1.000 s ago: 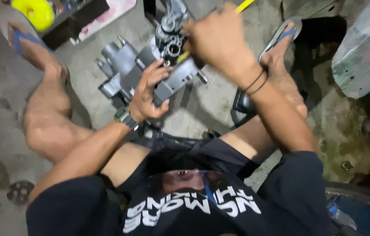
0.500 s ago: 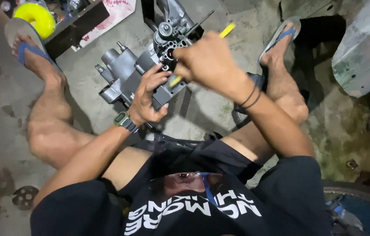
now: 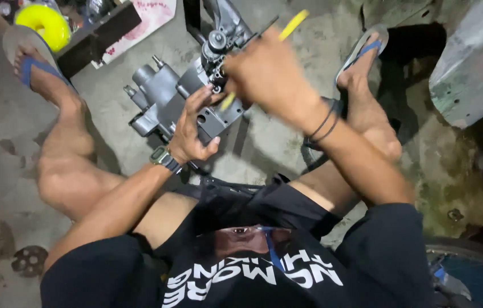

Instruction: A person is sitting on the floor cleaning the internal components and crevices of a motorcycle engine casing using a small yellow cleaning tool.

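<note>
While the grey metal engine casing (image 3: 179, 97) rests on the concrete floor (image 3: 2, 171) between the seated person's spread legs, both hands work at it. The casing is a cast block with round bosses and short tubes on its left end and a darker, taller part rising at its upper right. The left hand (image 3: 193, 128) presses against the near face of the casing, fingers spread and bent over its edge, thumb out to the side; its grip is partly open and only steadies the block. A watch (image 3: 161, 157) sits on that wrist. The right hand (image 3: 267, 74), blurred, is closed around a yellow-handled tool (image 3: 294, 24) whose handle sticks up and to the right above the knuckles; a yellow end shows below the fist, at the casing's top face. Black bands circle the right wrist. Each foot wears a blue-strapped sandal (image 3: 30, 63), one at the upper left, the other at the upper right. A yellow ring-shaped object (image 3: 45, 23) lies beyond the left foot, beside a dark board (image 3: 99, 34). A wheel rim (image 3: 469, 268) shows at the lower right.
</note>
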